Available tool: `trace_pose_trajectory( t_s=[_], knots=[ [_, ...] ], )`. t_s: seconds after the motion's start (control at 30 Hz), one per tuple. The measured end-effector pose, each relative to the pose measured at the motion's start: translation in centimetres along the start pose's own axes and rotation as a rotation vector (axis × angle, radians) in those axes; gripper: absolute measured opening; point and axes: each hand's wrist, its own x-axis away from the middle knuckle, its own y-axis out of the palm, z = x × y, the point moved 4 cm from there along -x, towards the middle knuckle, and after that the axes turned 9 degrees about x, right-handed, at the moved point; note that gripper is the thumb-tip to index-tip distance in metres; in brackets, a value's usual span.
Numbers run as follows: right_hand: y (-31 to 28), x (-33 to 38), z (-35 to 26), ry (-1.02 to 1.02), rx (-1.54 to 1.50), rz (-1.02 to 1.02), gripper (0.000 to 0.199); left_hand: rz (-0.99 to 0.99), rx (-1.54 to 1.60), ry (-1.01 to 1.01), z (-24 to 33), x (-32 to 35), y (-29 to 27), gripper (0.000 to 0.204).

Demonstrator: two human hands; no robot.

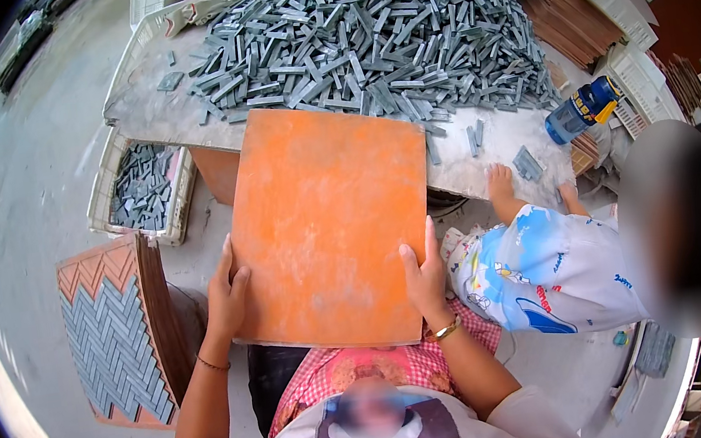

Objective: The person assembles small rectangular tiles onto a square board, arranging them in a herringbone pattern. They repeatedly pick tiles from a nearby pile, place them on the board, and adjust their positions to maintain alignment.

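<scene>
Orange and flat, a square board point(329, 222) is held by both hands at its near edge, tilted so that its far edge leans against the worktop point(165, 111) and its near edge rests over the lap. The left hand point(227, 295) is clamped on the near-left edge, thumb on the top face and the fingers point(222, 313) wrapped underneath; the right hand point(426, 276) is clasped on the near-right edge in the same way, thumb laid up along the face. With one hand at each side, the board is kept level across its width and steadied against sliding off the lap.

Grey stone strips point(369, 28) are heaped on the far part of the worktop, just beyond the board's far edge, so they lie within easy reach. A few loose strips are scattered to the right near a blue and yellow bottle point(581, 108).

To the left, on the floor, a crate point(140, 190) holds more strips, and nearer stands a stack of boards point(121, 341), its top one filled with strips in a herringbone pattern. To the right, a child in a printed shirt point(555, 271) is reaching a small hand point(500, 184) onto the worktop edge, apart from the board.
</scene>
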Motion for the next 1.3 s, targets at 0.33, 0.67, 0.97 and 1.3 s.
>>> trace_pose_trajectory(
  t_s=[0.33,0.67,0.97,1.3],
  knots=[
    [-0.2,-0.5,0.0,-0.133,0.106,0.027,0.062,-0.013,-0.061,0.056,-0.6,0.2,0.6,0.055],
    [1.7,-2.9,3.1,0.363,-0.601,-0.321,0.041,-0.272,0.663,-0.313,-1.7,-6.4,1.3,0.045],
    [-1.0,-3.9,1.0,0.332,-0.845,-0.442,0.039,-0.228,0.793,-0.461,3.0,-4.7,0.2,0.048],
    [-10.5,-9.1,-13.2,-0.779,-0.540,-0.301,0.031,-0.301,0.418,0.526,15.8,-7.4,-6.5,0.023]
  ],
)
